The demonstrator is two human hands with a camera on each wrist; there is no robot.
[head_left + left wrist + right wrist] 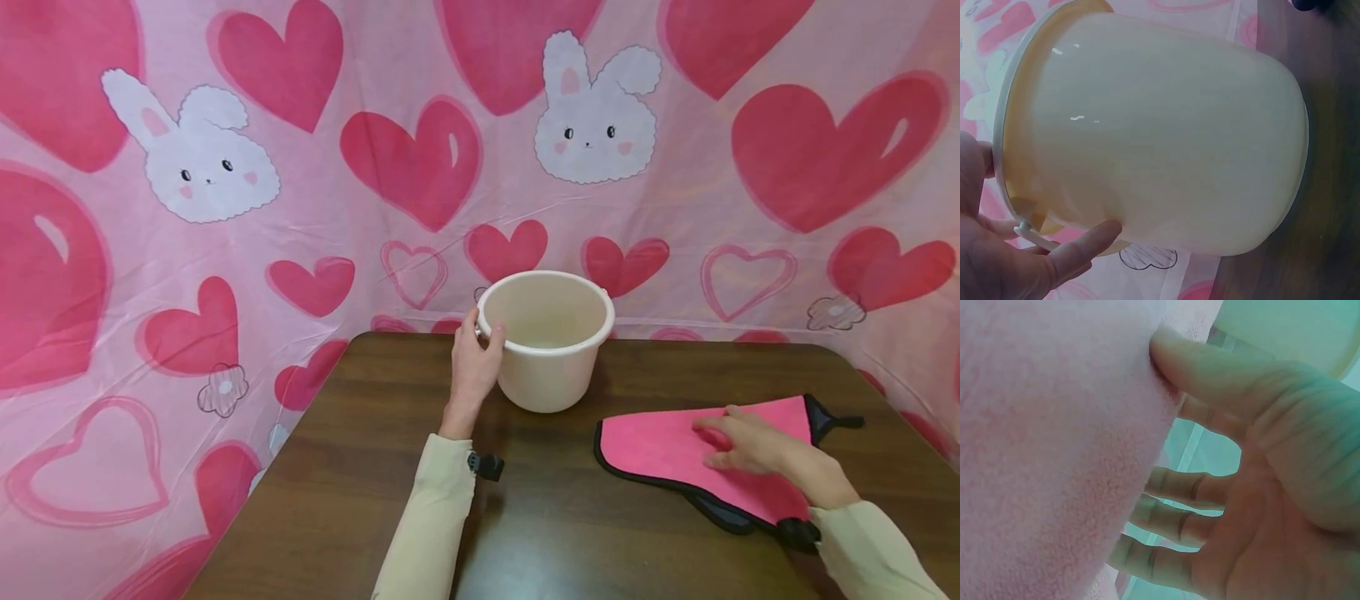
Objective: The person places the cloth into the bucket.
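A white plastic bucket point(555, 379) stands upright near the table's back edge. My left hand point(477, 362) holds its left rim, the thumb along the outer wall and the other fingers around the rim by the white handle point(1034, 237). To the right lies a pink, fleecy cloth piece point(652, 442) with black edging, broader at its right end. My right hand point(757, 446) is over its middle. Seen from the right wrist, the thumb presses into the pink cloth point(1060, 450), and the other fingertips are hidden behind its edge.
The brown wooden table point(337, 500) carries both things. A dark strap point(847, 422) sticks out from the cloth's right end, and a dark flap point(720, 512) shows beneath its front edge. Close behind the table hangs a pink curtain point(510, 208) with hearts and rabbits.
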